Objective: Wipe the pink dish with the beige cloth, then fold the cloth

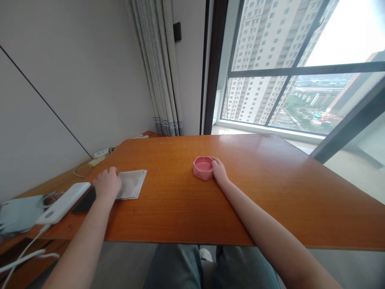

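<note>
Tabletop (170, 196) free between folded cloth (131, 184) and pink dish (202, 174); white device (64, 202) obstructs at left.

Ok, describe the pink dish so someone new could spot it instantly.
Find the orange-brown wooden table, then the right hand near its middle. At that hand sits a faceted, open-topped pink dish. Its colour and raised walls set it apart from the flat, pale folded cloth to its left.

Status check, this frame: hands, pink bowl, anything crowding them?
Right hand gripping pink bowl at its right side. Bowl upright on table. Left hand at folded cloth, grip unclear. Dark pad and white box close by left hand.
</note>
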### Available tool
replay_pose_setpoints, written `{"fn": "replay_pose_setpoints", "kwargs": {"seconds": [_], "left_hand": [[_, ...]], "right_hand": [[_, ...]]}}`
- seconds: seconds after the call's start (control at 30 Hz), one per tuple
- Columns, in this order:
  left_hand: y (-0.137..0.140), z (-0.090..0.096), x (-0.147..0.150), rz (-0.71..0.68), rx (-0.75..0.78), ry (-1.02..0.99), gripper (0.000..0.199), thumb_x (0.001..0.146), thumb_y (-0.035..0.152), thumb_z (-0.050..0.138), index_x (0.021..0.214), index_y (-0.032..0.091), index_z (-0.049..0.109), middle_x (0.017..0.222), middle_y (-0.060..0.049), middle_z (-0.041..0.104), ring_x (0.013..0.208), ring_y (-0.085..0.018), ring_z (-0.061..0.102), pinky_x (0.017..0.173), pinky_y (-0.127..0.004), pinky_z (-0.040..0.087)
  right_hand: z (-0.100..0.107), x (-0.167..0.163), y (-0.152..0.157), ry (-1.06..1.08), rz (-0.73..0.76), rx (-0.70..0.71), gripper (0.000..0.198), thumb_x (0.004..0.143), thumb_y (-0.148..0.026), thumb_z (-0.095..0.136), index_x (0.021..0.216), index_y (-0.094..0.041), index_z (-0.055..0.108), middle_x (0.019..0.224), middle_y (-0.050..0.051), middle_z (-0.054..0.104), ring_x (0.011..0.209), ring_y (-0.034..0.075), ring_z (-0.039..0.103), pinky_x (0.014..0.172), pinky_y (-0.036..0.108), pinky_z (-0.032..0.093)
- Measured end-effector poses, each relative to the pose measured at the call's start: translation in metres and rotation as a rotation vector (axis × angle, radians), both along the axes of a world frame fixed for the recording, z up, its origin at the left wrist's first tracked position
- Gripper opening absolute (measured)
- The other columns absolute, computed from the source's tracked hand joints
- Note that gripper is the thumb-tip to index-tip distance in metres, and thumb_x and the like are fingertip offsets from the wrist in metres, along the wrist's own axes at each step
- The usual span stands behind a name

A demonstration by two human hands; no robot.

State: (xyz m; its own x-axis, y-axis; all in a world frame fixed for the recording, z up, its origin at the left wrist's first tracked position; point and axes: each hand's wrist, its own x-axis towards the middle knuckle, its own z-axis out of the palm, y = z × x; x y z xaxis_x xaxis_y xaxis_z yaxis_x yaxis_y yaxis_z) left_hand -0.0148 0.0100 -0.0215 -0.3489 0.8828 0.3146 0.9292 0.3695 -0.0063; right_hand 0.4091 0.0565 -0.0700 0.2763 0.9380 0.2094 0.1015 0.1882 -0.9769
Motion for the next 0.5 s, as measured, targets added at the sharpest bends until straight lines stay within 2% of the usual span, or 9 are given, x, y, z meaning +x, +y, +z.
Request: {"fn": "replay_pose_setpoints", "kwargs": {"seconds": [0.1,0.23,0.37,0.43,0.5], "left_hand": [[-0.012,-0.010,-0.013,-0.013,-0.107,0.093,0.038,0.085,0.038,0.037,0.105,0.012,0.057,0.106,-0.022,0.061,0.100,-0.039,0.056,0.080,-0.048,0.042],[-0.017,-0.013,-0.008,-0.061,-0.144,0.080,0.049,0.083,0.051,0.038,0.105,0.012,0.057,0.107,-0.022,0.062,0.102,-0.039,0.057,0.081,-0.047,0.042],[-0.005,-0.007,-0.005,-0.043,-0.372,-0.204,0.059,0.073,0.066,0.045,0.089,0.012,0.063,0.100,-0.022,0.066,0.094,-0.038,0.062,0.076,-0.044,0.046],[0.004,-0.003,-0.004,-0.087,-0.461,-0.361,0.053,0.066,0.063,0.055,0.078,0.012,0.064,0.095,-0.021,0.068,0.092,-0.038,0.064,0.076,-0.042,0.048],[0.013,0.003,0.000,-0.131,-0.450,-0.493,0.044,0.061,0.055,0.064,0.074,0.013,0.064,0.090,-0.020,0.069,0.092,-0.038,0.064,0.075,-0.040,0.049]], "right_hand": [[0.000,0.000,0.000,-0.015,-0.004,-0.002,0.034,0.074,-0.023,0.040,0.096,-0.019,0.066,0.106,0.006,0.069,0.104,0.022,0.061,0.096,0.035,0.046],[0.002,0.000,-0.001,-0.009,-0.007,-0.009,0.035,0.073,-0.022,0.040,0.096,-0.019,0.067,0.106,0.006,0.069,0.103,0.023,0.061,0.095,0.035,0.046],[0.002,0.000,-0.001,0.005,-0.001,-0.005,0.035,0.072,-0.023,0.041,0.094,-0.019,0.068,0.104,0.006,0.070,0.103,0.023,0.061,0.093,0.035,0.047],[0.001,0.001,0.000,-0.003,-0.006,0.003,0.035,0.071,-0.025,0.042,0.094,-0.019,0.068,0.104,0.005,0.070,0.103,0.023,0.061,0.094,0.036,0.046],[-0.002,0.002,0.003,-0.012,-0.009,0.011,0.036,0.070,-0.026,0.042,0.095,-0.019,0.067,0.103,0.005,0.070,0.103,0.023,0.060,0.096,0.036,0.045]]}}
